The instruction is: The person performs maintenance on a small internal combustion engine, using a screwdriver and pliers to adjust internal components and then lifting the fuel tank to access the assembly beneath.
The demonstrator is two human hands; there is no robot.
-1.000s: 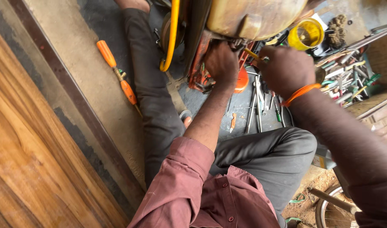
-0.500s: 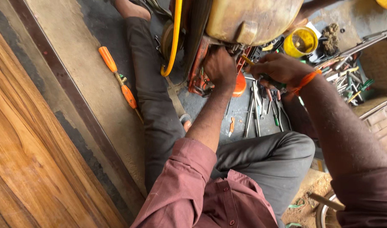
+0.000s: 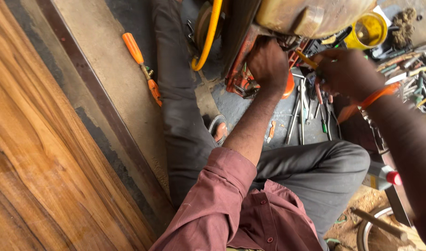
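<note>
We sit on the concrete floor (image 3: 106, 60) with our legs folded. Our left hand (image 3: 267, 62) presses against the red machine frame (image 3: 240, 69) under a yellowish tank (image 3: 310, 16). Our right hand (image 3: 345, 72), an orange band (image 3: 375, 95) at its wrist, pinches a small yellow-handled tool (image 3: 306, 59) just beside the frame. Loose wrenches and pliers (image 3: 301, 109) lie below the hands. A yellow hose (image 3: 208, 37) loops down near the frame. Two orange screwdrivers (image 3: 141, 67) lie well apart to the left, near a wooden panel (image 3: 36, 153).
</note>
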